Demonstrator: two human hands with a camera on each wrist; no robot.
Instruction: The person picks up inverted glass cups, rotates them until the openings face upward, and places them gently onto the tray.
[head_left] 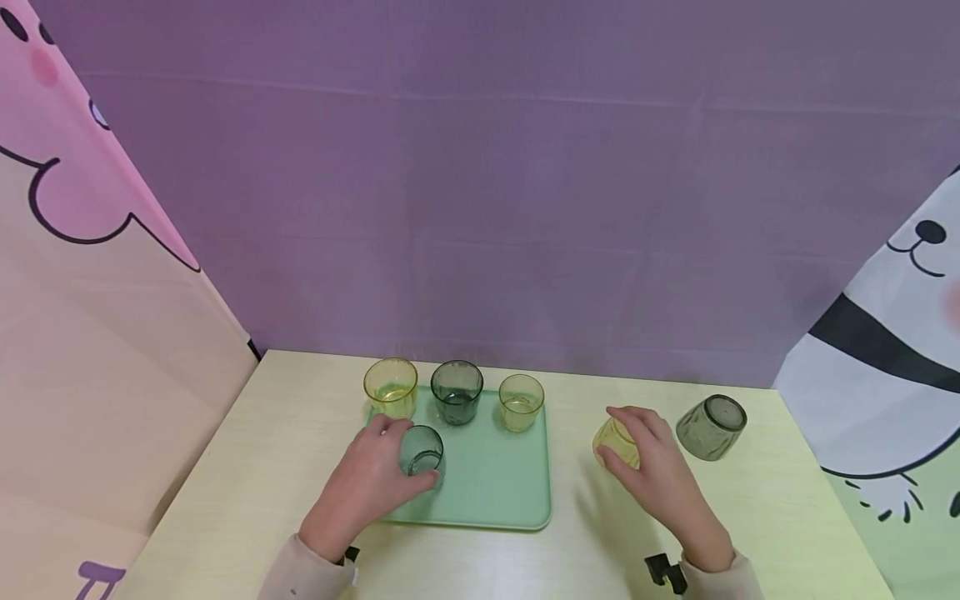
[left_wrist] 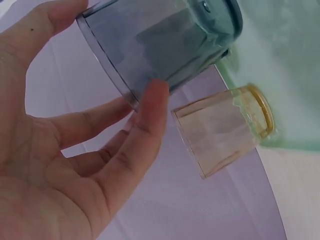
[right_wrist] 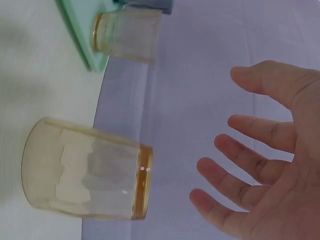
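My left hand (head_left: 367,475) holds a blue-green drinking glass (head_left: 422,450) upright at the near left of the green tray (head_left: 495,492). The left wrist view shows the thumb and fingers on opposite sides of this glass (left_wrist: 160,45), near its rim. On the table right of the tray, a pale yellow glass (head_left: 611,442) stands upside down. Over it is my right hand (head_left: 660,475), fingers spread and relaxed. In the right wrist view a gap shows between those fingertips and the yellow glass (right_wrist: 85,170), its thick amber base facing up.
Along the tray's back stand a yellow glass (head_left: 390,387), a dark grey-green glass (head_left: 457,387) and a smaller pale yellow glass (head_left: 521,402), all upright. Farther right, a grey-green glass (head_left: 711,429) is upside down on the table. A purple cloth (head_left: 525,208) hangs behind the table.
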